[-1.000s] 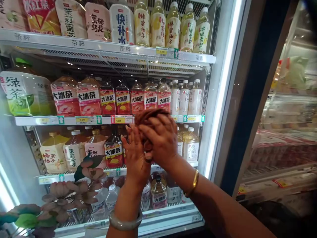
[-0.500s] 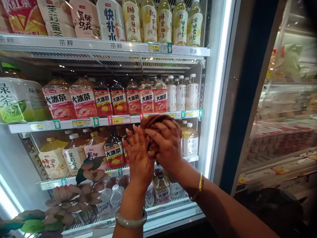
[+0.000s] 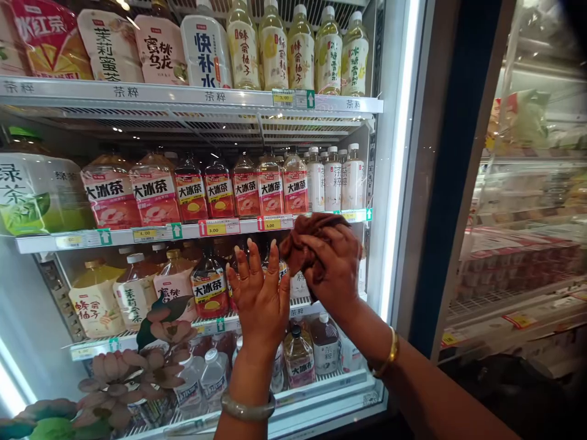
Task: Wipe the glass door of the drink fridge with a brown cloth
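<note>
A bunched brown cloth (image 3: pixel 300 241) is gripped in my right hand (image 3: pixel 334 266), whose wrist carries a gold bangle (image 3: pixel 392 354). The cloth appears pressed against the glass door (image 3: pixel 403 183) of a lit drinks cooler. Just left of it, my left hand (image 3: pixel 261 299) is open, fingers spread and pointing up, its palm toward the glass and holding nothing. Whether that palm touches the glass I cannot tell. A pale stone bangle (image 3: pixel 247 408) circles the left wrist. Behind both hands, bottles on the lower shelves are partly hidden.
Rows of bottled tea (image 3: pixel 245 189) stand on white shelves (image 3: pixel 192 93) with price tags. A flower decal (image 3: pixel 169 330) covers the lower left of the glass. To the right, beyond a dark frame (image 3: pixel 454 153), is another cooler with packaged goods (image 3: pixel 518 263).
My right hand has moved right with the cloth, away from the left hand. The left hand stays almost in place, and its fingers now show more clearly. The view has shifted slightly.
</note>
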A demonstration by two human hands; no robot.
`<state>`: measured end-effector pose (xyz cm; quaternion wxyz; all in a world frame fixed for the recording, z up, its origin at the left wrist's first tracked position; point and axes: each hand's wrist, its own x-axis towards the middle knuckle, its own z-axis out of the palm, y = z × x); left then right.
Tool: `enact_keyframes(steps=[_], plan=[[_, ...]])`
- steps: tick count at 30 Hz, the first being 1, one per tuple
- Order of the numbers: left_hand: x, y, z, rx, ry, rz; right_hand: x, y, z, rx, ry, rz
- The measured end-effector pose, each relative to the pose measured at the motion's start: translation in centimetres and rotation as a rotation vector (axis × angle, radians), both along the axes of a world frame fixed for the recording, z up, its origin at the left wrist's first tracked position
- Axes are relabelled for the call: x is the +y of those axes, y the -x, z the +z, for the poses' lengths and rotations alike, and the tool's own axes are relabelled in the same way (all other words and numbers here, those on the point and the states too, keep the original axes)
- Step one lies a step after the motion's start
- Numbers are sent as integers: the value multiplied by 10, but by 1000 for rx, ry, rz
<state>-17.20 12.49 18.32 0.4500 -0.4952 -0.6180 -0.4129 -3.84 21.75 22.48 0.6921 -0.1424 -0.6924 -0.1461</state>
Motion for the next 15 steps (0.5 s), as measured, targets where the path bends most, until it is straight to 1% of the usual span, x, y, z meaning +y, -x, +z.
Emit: enact_keyframes(steps=[1,2,3,6,7,8,9,11,13,14,15], plan=[[1,0,0,-2,-4,0,-3,4,-1,-36,-34,14],[2,0,-1,-5,-8,-7,-4,6,-8,-87,-79,30],[2,-1,-1,-7,-14,-13,-4,3,-18,-146,-122,48],[4,0,-1,-6,-60,-18,6,-22,-54,-264,-163,69],[5,0,-1,-6,-72,-17,11,-33,-62,-277,-159,58],[6,0,-1,-8,-83,-17,17,-43,-65,-270,-147,35],[7,1,-1,-10,-88,-17,21,-51,-64,-238,-125,3],[9,1,-2,-13,-91,-19,25,-55,-47,-112,-42,-54],[10,0,-2,-16,-105,-12,23,-43,-23,24,60,-68],[11,-1,-3,-19,-115,-8,19,-33,-12,58,88,-56],[12,-1,-4,-22,-123,-4,14,-23,-5,68,83,-39]])
